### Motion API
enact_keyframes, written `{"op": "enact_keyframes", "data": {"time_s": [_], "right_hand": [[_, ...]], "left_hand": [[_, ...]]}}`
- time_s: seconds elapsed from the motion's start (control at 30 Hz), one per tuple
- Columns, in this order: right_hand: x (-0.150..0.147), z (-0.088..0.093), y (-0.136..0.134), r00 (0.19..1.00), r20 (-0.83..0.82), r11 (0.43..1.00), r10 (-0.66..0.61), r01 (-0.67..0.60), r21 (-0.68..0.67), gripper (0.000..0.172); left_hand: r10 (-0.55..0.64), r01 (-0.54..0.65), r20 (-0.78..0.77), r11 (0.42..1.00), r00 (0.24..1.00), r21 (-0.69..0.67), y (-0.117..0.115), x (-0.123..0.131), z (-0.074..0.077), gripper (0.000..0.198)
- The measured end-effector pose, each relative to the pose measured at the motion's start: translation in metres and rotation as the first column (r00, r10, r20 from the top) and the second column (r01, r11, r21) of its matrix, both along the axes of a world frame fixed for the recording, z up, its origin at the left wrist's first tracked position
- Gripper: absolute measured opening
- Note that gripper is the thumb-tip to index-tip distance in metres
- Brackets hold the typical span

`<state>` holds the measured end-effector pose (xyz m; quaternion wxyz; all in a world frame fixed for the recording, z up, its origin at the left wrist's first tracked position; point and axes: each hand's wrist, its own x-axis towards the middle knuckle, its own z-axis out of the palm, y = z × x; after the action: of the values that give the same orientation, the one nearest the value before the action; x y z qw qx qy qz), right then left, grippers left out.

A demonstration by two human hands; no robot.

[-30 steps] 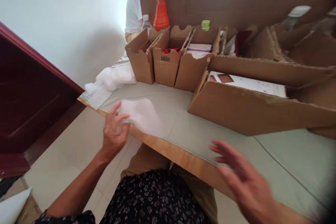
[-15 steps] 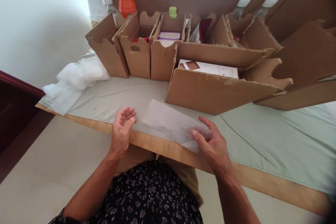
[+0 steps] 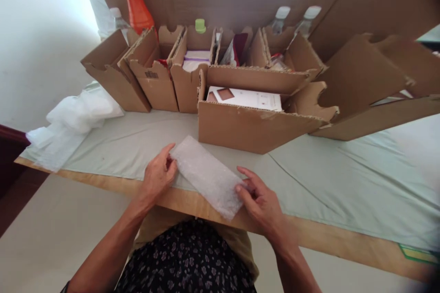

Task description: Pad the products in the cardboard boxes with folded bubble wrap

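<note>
A flat, translucent bubble wrap bag [image 3: 208,174] lies at a slant over the table's front edge, its near corner over the wooden rim. My left hand [image 3: 160,171] is at the bag's left end, fingers curled and thumb bent toward them on its edge. At the opposite end, my right hand [image 3: 259,199] pinches the bag between thumb and fingers. Just behind the bag stands a wide cardboard box [image 3: 237,126] with a white printed carton [image 3: 254,99] inside.
Several narrow cardboard bins [image 3: 158,91] line the back, holding packets and boxes. An orange bottle [image 3: 137,11] and clear bottles [image 3: 280,20] rise behind them. Crumpled bubble wrap [image 3: 75,114] is piled at the left. Another cardboard box [image 3: 360,96] stands right. Pale green cloth [image 3: 319,183] covers the table.
My left hand has come over to the bag's left end and closed on it. My right hand keeps its hold, and the bag is turned slightly. The view has shifted right.
</note>
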<state>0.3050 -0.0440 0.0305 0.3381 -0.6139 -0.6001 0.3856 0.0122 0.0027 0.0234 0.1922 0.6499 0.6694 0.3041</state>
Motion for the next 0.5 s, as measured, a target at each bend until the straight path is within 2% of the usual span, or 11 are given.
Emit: {"op": "enact_keyframes", "data": {"time_s": [0.1, 0.2, 0.27, 0.33, 0.4, 0.5], "right_hand": [[-0.023, 0.008, -0.011, 0.984, -0.059, 0.986, 0.166, -0.166, 0.000, 0.043], [-0.053, 0.012, -0.014, 0.933, -0.071, 0.936, 0.353, -0.352, 0.027, 0.038], [-0.070, 0.010, -0.011, 0.914, -0.031, 0.913, 0.404, -0.402, 0.070, 0.038], [-0.080, 0.004, -0.008, 0.911, 0.004, 0.906, 0.412, -0.410, 0.104, 0.038], [-0.084, -0.002, -0.005, 0.919, 0.009, 0.911, 0.395, -0.392, 0.129, 0.038], [-0.083, -0.013, -0.004, 0.940, -0.014, 0.927, 0.340, -0.333, 0.172, 0.036]], "left_hand": [[0.048, -0.051, 0.048, 0.996, 0.998, 0.068, 0.006, -0.017, 0.006, 0.048], [0.180, -0.182, 0.026, 0.963, 0.983, 0.197, 0.026, -0.040, 0.014, 0.047], [0.282, -0.265, -0.018, 0.919, 0.959, 0.292, 0.041, -0.054, 0.015, 0.055], [0.330, -0.285, -0.069, 0.889, 0.941, 0.357, 0.049, -0.062, 0.010, 0.064], [0.280, -0.210, -0.139, 0.901, 0.950, 0.380, 0.046, -0.065, 0.001, 0.064], [0.014, 0.060, -0.249, 0.956, 0.968, 0.288, 0.025, -0.063, -0.014, 0.046]]}}
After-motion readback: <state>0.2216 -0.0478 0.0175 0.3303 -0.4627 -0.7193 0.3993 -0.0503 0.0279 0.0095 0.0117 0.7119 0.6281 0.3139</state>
